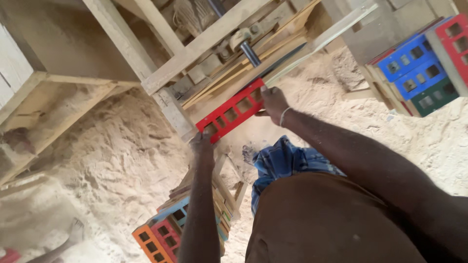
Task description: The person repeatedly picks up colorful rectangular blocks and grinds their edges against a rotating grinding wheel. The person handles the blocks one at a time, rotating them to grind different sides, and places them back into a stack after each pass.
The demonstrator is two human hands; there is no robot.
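No packages, labels, signs or screens show anywhere in this view.

i get a single view, from the camera worn on the head, tilted steeply down over the person's torso and both arms. it sits close above the wooden bench (pixel 204 44), which fills the upper frame. below the bench lies the sawdust floor (pixel 112 160), nearer the camera. no second view shares anything.
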